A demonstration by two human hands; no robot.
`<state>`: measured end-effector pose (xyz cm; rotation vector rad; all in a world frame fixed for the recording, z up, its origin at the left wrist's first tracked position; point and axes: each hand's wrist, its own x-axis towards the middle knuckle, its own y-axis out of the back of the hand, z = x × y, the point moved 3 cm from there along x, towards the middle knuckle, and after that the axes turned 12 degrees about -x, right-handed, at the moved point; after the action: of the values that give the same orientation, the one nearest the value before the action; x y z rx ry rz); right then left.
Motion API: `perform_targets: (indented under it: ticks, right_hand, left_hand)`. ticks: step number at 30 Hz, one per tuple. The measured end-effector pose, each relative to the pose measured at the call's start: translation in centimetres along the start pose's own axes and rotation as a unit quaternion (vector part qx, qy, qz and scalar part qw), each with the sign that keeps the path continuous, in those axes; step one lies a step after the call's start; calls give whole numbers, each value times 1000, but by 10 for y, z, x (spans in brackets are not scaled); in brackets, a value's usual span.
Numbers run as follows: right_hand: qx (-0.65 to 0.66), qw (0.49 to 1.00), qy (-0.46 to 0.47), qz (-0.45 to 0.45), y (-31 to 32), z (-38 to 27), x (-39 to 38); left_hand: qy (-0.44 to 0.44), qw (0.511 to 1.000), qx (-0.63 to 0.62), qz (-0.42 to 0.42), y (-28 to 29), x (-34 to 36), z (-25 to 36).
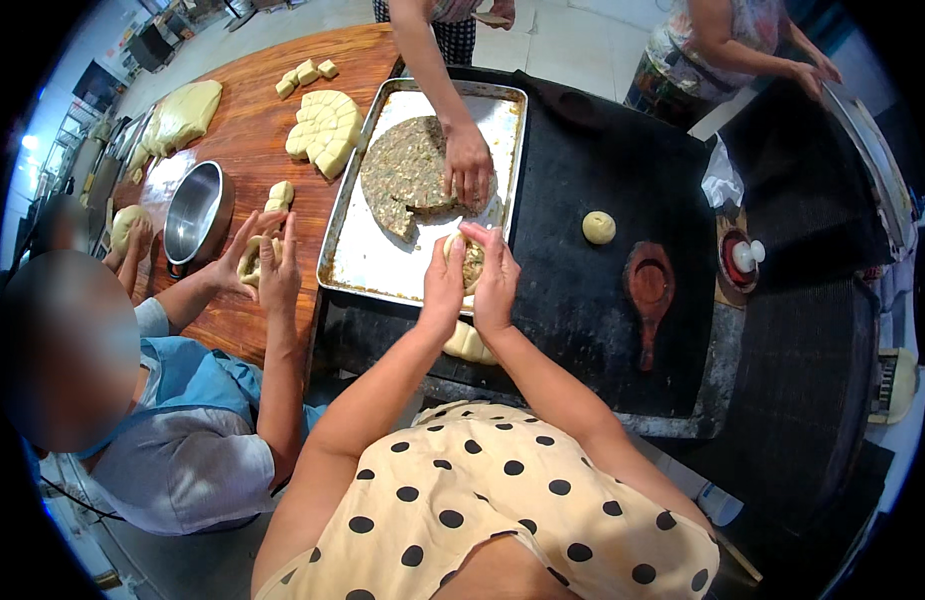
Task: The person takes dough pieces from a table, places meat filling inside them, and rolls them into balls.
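My left hand [443, 287] and my right hand [496, 285] are cupped around a piece of dough [471, 262] with a speckled filling showing inside. Its pale rim stands up between my fingertips. I hold it over the near edge of a metal tray [367, 287]. A large round slab of chopped filling [397, 165] lies on this tray, with a notch cut out of its near side. Another person's hand [469, 165] reaches from the far side onto that slab. Beneath my wrists, several joined dough pieces [468, 345] rest on the dark surface, partly hidden by my forearms.
Left, a person shapes dough [250, 260] beside a steel pot [198, 215]. Cut dough portions [325, 130] and a big dough sheet [187, 115] lie on the wooden table [257, 75]. Right, a dough ball [598, 228] and a reddish-brown paddle-shaped tool [650, 290] rest on the black surface.
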<state>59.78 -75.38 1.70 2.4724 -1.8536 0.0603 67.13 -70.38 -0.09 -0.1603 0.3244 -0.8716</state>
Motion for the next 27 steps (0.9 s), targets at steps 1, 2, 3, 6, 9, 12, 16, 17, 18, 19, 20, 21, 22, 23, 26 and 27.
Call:
perform_targets:
  ticks: [1, 2, 3, 6, 9, 12, 16, 17, 18, 19, 20, 21, 22, 23, 26, 27]
  right_hand:
    - [-5, 996, 21, -90, 7, -4, 0]
    - [-66, 987, 85, -123, 15, -15, -2]
    - [-129, 969, 148, -151, 24, -25, -4]
    - [-257, 918, 206, -220, 42, -24, -4]
    - [-254, 919, 206, -221, 45, -27, -3]
    - [-280, 933, 217, -68, 39, -17, -12]
    - [-245, 919, 240, -196, 54, -37, -5]
    - [-261, 906, 256, -213, 61, -46, -2]
    - [-254, 904, 248, -238, 62, -47, -2]
    - [-248, 901, 240, -263, 62, -48, -3]
    - [-240, 897, 236, -287, 61, -49, -1]
    - [-266, 893, 278, -235, 61, -48, -3]
    - [-285, 892, 295, -190, 60, -44, -5]
    - [-301, 890, 311, -144, 58, -40, -8]
    - [-304, 901, 292, -104, 55, -35, -18]
    - [-311, 897, 291, -116, 58, -39, -19]
  left_hand:
    - [41, 998, -41, -22, 5, 6, 3]
    - [81, 993, -81, -41, 11, 9, 8]
    - [106, 985, -112, -78, 11, 8, 23]
    - [198, 962, -28, -184, 9, 10, 47]
    - [168, 972, -61, -151, 1, 0, 50]
    - [172, 940, -259, -143, -9, -20, 30]
    - [201, 944, -168, -200, 4, -21, 40]
    - [223, 936, -141, -231, 5, -21, 47]
    - [233, 930, -127, -253, 2, -21, 53]
    - [242, 924, -112, -275, -1, -23, 58]
    - [247, 917, -97, -298, -4, -23, 62]
    - [219, 922, -115, -298, -4, -23, 58]
    - [214, 926, -164, -264, -6, -27, 54]
    - [209, 927, -213, -227, -10, -34, 48]
    - [202, 929, -260, -172, -18, -45, 39]
    - [198, 934, -245, -171, -16, -44, 37]
